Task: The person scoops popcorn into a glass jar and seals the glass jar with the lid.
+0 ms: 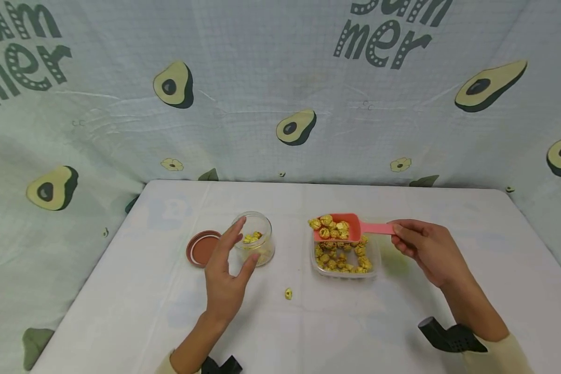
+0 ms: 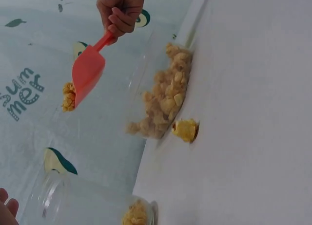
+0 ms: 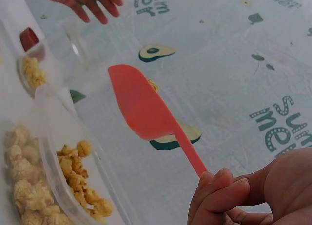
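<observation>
We logged a white table [image 1: 135,311] backed on three sides by a pale cloth [image 1: 262,78] printed with avocados and the word "summer". Right of centre on the table sat a clear plastic tub [image 1: 375,259], shallow and rectangular, partly filled with yellow popcorn [image 1: 341,261]. Left of it, well apart, stood a small clear jar [image 1: 264,234], upright and uncapped, with a few popcorn pieces at its bottom. The jar's brown lid [image 1: 201,248] lay flat just beside the jar on its left, inner side up.

The right hand [image 1: 425,249] pinched the handle end of a pink scoop [image 1: 355,228] between thumb and curled fingers; the right wrist view confirmed that grip. We noted the scoop held level above the far edge of the tub, its bowl heaped with popcorn and pointing left toward the jar.

The left hand [image 1: 226,270] stood on the near-left side of the jar, fingers straight and spread wide, holding nothing; whether the fingertips touched the glass we could not tell.

One loose popcorn piece [image 1: 288,294] lay on the table nearer than both containers, roughly between them; the left wrist view showed it just beside the tub's wall
</observation>
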The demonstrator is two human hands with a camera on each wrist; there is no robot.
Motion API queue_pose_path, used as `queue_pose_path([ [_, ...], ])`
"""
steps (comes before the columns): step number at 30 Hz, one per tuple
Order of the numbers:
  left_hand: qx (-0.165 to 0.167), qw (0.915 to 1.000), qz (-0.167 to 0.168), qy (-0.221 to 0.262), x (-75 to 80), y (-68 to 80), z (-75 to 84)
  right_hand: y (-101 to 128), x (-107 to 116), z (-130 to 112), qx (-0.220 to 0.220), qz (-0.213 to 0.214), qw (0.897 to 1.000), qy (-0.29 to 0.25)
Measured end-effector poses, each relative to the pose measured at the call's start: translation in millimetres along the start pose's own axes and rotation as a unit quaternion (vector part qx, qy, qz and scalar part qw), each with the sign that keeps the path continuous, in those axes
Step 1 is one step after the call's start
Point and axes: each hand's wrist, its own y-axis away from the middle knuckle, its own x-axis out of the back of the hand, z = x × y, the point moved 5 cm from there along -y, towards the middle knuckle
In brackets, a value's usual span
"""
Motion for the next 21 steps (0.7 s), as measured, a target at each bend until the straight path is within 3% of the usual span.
queue_pose_path([
  [2,0.021,0.9997,0.008,-0.008,6.0,-2.7,-1.3,-2,-3,-5,0.004,-0.003,1.000,-0.002],
  [6,0.089,0.9957,0.006,-0.025,13.0,3.5,-28.2,-4,-11,-14,0.010,-0.013,1.000,-0.012],
  [12,0.191,0.9802,-0.036,-0.039,15.6,17.2,-70.4,-11,-23,-26,0.005,-0.023,0.999,-0.024],
  [16,0.240,0.9679,-0.066,-0.034,12.8,22.5,-82.1,-15,-33,-32,0.001,-0.031,0.999,-0.033],
  [21,0.272,0.9565,-0.091,-0.056,8.5,26.4,-89.7,-21,-47,-41,-0.005,-0.039,0.998,-0.039],
])
